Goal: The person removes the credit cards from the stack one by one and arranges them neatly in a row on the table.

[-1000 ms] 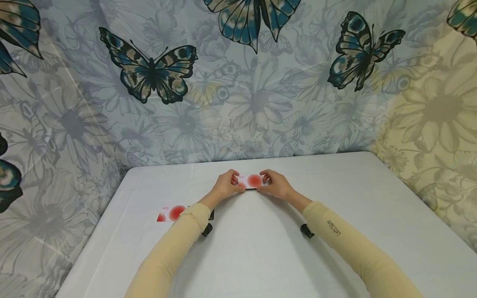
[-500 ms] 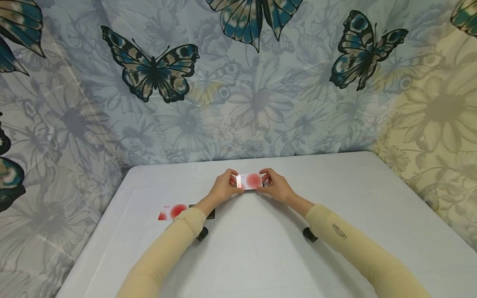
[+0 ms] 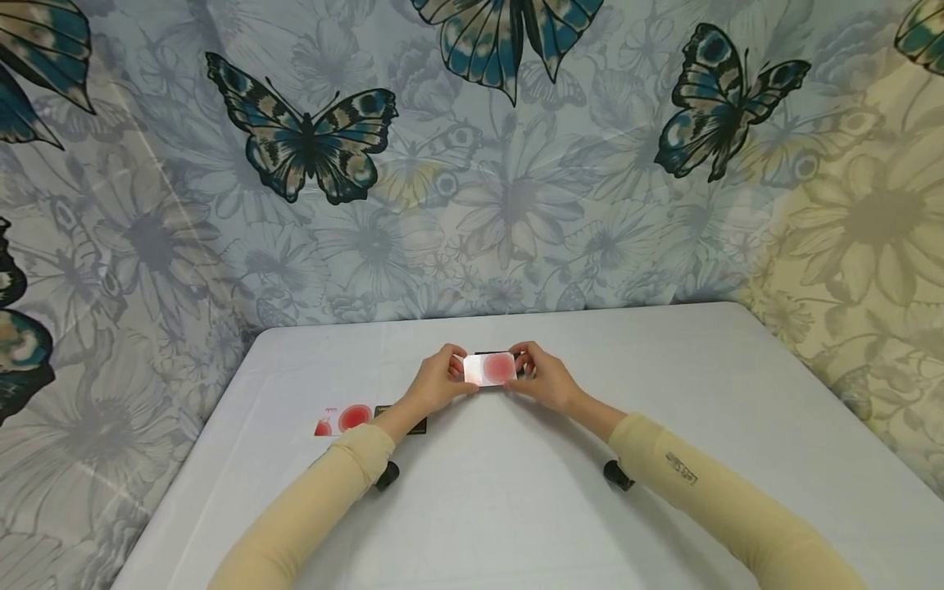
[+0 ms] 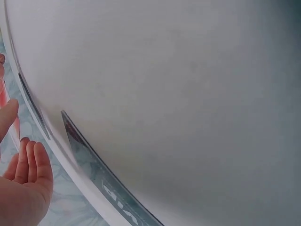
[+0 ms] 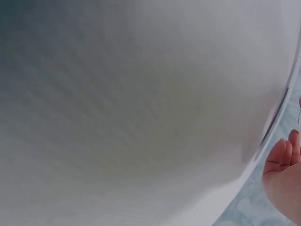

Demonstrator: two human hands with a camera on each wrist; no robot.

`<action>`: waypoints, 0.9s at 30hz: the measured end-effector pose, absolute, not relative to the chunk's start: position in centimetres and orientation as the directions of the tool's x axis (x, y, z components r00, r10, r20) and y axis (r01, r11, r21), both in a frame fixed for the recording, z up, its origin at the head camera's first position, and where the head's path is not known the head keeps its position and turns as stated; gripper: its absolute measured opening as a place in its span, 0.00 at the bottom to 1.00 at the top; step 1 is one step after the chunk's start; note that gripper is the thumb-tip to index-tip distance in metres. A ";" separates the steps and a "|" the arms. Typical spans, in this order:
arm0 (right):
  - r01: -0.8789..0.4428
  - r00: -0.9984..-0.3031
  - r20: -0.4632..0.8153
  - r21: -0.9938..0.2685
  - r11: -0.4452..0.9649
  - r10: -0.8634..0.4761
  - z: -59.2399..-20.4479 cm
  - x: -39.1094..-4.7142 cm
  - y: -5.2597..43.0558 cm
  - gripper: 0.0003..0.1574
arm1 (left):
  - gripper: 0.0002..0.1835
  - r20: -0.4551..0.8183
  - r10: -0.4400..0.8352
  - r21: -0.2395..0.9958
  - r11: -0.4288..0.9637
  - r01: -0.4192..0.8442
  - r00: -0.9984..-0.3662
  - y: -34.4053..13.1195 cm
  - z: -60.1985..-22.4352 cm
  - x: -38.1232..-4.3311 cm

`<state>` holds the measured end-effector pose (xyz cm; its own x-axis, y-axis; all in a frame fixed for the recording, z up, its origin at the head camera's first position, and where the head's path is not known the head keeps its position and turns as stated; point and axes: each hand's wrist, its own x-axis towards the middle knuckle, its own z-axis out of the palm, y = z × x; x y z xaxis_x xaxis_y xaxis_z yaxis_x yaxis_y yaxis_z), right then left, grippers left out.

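Observation:
Both hands hold a small white card (image 3: pixel 489 369) with a large pinkish-red circle, raised over the far middle of the white table. At its left end the left hand (image 3: pixel 438 378) pinches it between thumb and fingers; the right hand (image 3: pixel 546 378) pinches the right end. Glare whitens the card's left part. Just behind it, a flat black-edged piece (image 3: pixel 483 353) lies on the table, mostly covered by the card and fingers. The left wrist view catches the left hand (image 4: pixel 30 188) at the card's edge, while the right wrist view shows part of the right hand (image 5: pixel 284 174).
Another red-and-white card (image 3: pixel 355 416) lies left of the left forearm. A black flat rectangular piece (image 3: pixel 417 426) adjoins it, partly hidden under that wrist. Dark camera mounts hang below both wrists. A butterfly-patterned cloth (image 3: pixel 516 205) rises behind the white table (image 3: pixel 664 369).
The hands have drawn the card slightly toward the person and tilted it, so glare now covers its left part. More of the black-edged piece behind it shows. The left forearm has shifted left.

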<state>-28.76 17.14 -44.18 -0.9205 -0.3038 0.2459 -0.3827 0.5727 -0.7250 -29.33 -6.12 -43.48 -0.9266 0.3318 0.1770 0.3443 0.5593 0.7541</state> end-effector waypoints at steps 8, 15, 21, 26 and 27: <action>-0.391 -0.913 0.238 -0.741 0.546 -0.331 -43.9 -27.5 16.7 0.34 | 0.28 0.164 0.329 0.758 0.562 0.332 -0.930 -7.0 -43.7 -28.3; -0.377 -0.914 0.214 -0.762 0.526 -0.345 -43.8 -26.3 16.2 0.33 | 0.28 0.156 0.332 0.753 0.570 0.330 -0.930 -7.6 -43.7 -27.3; -0.359 -0.919 0.191 -0.767 0.531 -0.345 -44.0 -25.8 16.0 0.32 | 0.29 0.166 0.346 0.730 0.587 0.351 -0.923 -8.0 -43.8 -26.5; -0.363 -0.916 0.191 -0.767 0.529 -0.352 -43.9 -25.4 15.7 0.32 | 0.29 0.162 0.343 0.739 0.579 0.344 -0.925 -8.3 -43.6 -25.9; -0.363 -0.916 0.190 -0.766 0.530 -0.354 -43.9 -25.3 15.7 0.32 | 0.28 0.157 0.339 0.745 0.576 0.337 -0.928 -8.4 -43.6 -25.8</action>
<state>-25.29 15.65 -43.86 -0.9160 -0.3536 0.1897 -0.3632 0.5298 -0.7664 -25.78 -8.36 -43.58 -0.9277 0.3387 0.1572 0.3366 0.5761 0.7449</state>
